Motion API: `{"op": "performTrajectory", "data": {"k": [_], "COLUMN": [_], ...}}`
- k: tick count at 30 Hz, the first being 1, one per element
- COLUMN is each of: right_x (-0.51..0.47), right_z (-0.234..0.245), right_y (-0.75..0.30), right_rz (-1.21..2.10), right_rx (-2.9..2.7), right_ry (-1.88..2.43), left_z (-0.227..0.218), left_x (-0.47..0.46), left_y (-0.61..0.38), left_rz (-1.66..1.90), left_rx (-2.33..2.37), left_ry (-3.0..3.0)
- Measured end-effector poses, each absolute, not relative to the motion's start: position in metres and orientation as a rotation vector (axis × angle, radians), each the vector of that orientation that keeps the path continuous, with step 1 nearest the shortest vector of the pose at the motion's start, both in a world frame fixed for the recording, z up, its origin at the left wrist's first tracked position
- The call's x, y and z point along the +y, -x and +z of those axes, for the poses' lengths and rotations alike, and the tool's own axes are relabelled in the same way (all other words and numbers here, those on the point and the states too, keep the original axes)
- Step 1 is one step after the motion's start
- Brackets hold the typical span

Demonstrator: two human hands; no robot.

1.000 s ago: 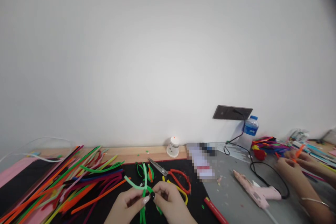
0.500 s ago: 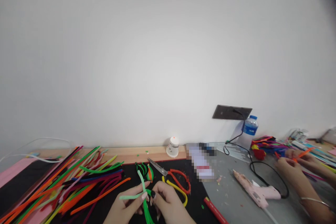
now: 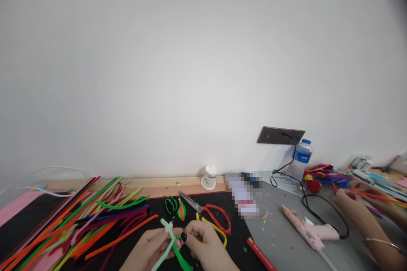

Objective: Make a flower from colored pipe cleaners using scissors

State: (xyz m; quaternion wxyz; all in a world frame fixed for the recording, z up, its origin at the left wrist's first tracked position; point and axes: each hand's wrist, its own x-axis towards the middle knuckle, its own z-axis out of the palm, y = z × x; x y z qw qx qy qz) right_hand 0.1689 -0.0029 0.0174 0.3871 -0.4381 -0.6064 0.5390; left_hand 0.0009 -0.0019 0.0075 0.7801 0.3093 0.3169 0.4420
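My left hand [image 3: 150, 247] is closed on pipe cleaners, with a pale mint green pipe cleaner [image 3: 168, 240] crossing in front of its fingertips. Darker green pipe cleaners [image 3: 182, 258] hang down between both hands. Thumb and fingers of my right hand [image 3: 203, 243] pinch the green ones close to the left fingertips. Just beyond the hands lie a green and black leaf-like piece [image 3: 171, 206] and a green and orange one [image 3: 181, 209]. Scissors with red handles [image 3: 219, 216] rest beside them, and a yellow pipe cleaner [image 3: 221, 237] is partly hidden by my right hand.
Many coloured pipe cleaners [image 3: 85, 224] spread over the left side. A white cup [image 3: 209, 178] stands upside down by the wall. At right are a red tube-like stick [image 3: 261, 255], a pink glue gun [image 3: 307, 228] with its black cord, a water bottle [image 3: 302, 159] and another person's hands [image 3: 352, 197].
The mint pipe cleaner has swung from pointing left to hanging downward, and my left hand has turned with it. At right, the other person's orange pipe cleaner now points lower and rightward.
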Motion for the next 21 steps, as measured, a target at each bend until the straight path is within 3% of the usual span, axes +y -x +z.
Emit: {"op": "performTrajectory", "data": {"k": [10,21], "right_x": [-0.007,-0.004], "right_z": [0.035,0.026], "right_y": [-0.165,-0.167], "right_rz": [1.235,1.329], "right_rx": [-1.536,-1.393], "right_ry": [1.243,1.164], "left_z": [-0.009,0.019], "left_x": [0.005,-0.011], "left_y": [-0.002,-0.010], "left_rz": [0.952,0.875], "left_rx": [0.828,1.068], "left_ry": [-1.060,-1.535]}}
